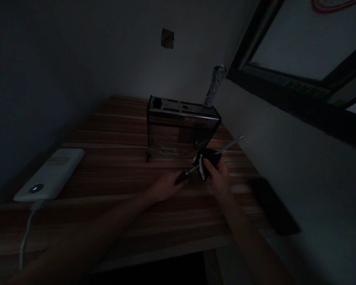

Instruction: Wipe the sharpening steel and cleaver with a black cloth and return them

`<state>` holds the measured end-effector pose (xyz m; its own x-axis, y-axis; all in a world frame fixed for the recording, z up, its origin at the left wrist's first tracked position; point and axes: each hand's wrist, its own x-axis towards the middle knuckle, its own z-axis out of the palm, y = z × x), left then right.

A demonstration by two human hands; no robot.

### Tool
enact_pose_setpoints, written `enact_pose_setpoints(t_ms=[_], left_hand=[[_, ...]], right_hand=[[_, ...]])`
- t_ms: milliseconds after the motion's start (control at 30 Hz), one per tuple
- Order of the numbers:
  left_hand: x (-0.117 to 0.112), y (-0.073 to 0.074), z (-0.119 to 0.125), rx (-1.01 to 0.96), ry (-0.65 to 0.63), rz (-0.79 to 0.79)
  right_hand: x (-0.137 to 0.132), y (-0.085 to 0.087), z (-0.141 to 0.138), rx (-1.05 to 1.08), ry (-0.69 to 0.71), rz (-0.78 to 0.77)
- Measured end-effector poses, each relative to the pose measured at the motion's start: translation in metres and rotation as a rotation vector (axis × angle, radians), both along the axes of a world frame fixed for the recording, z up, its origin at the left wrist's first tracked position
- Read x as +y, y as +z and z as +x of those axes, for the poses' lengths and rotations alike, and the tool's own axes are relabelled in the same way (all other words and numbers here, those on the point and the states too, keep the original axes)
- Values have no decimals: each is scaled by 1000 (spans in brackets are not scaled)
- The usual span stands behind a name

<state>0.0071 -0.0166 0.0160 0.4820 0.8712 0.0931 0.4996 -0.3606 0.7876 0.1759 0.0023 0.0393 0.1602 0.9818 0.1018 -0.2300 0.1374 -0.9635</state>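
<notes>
A long, thin metal rod (230, 145) with a black handle (182, 176), like a sharpening steel, slants up to the right above the table. My left hand (167, 185) is closed round its handle. Folded about the rod's middle is a black cloth (206, 160) with a white edge, pinched by my right hand (219, 174). The rod's tip sticks out beyond the cloth. Just behind my hands stands a knife block (184, 118) with slots and holes in its top. A pale, wrapped handle-like piece (215, 85) rises from the block's right end; its kind is unclear.
Striped wooden table (112, 174) against walls at the back and right. A white box-like device (52, 174) with a cable (25, 237) lies at left. At right is a dark flat object (273, 206). A dark window frame (299, 87) is on the right wall.
</notes>
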Motion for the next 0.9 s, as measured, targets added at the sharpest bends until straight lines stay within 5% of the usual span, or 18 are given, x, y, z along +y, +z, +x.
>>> enact_pose_setpoints(t_ms=[600, 900], left_hand=[[-4, -1, 0, 120, -60, 74], [-4, -1, 0, 120, -68, 98]], right_hand=[[18, 25, 53, 205, -454, 276], [18, 27, 54, 218, -465, 271]])
